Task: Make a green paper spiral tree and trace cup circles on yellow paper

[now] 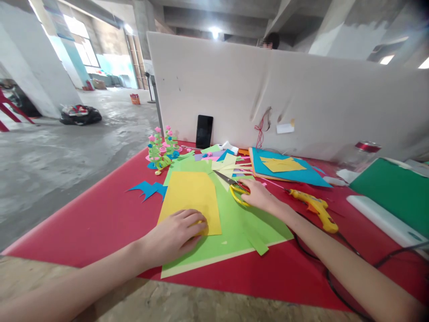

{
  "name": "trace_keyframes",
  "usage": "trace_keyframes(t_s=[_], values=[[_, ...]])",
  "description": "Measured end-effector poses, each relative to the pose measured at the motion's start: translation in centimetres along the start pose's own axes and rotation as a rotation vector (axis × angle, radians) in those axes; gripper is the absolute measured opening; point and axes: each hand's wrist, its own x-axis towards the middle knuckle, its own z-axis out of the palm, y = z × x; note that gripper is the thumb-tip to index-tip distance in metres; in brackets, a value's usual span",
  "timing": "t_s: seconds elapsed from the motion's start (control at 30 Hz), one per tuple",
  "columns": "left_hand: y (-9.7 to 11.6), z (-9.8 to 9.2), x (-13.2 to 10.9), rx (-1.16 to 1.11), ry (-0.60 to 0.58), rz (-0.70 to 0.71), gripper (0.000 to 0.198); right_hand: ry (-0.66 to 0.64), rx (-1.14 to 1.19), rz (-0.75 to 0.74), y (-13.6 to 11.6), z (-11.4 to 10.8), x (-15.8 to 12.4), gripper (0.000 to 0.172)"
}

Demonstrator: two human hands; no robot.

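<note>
My left hand (182, 230) rests on the lower edge of a yellow sheet of paper (191, 197), fingers laid over it side by side. Under that sheet lie larger green sheets (234, 228). To the right, my right hand (256, 193) is at the yellow handles of a pair of scissors (237, 190), fingers closed about them. The dark blades point up and left, toward cut pale-yellow paper strips (231, 165). A loose green strip (256, 241) lies below the right hand. Blue paper scraps (147, 190) are left of the yellow sheet.
A yellow glue gun (317, 208) with a dark cable lies right of my right hand. Blue sheets (268, 161) bear yellow scraps behind it. Small paper plants (161, 150) stand back left. A phone (204, 131) leans on the white partition (217, 80). A jar (360, 154) stands right.
</note>
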Motion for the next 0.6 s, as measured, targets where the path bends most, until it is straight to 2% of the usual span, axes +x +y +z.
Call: trace_keyframes(t_s=[0.27,0.6], values=[[-0.1,0.3,-0.2,0.007,0.004,0.008,0.023,0.047,-0.062,-0.009,2.3,0.8,2.5,0.029],[-0.4,0.4,0.0,0.035,0.025,0.039,0.023,0.097,-0.253,0.17,2.2,0.2,0.4,0.023]])
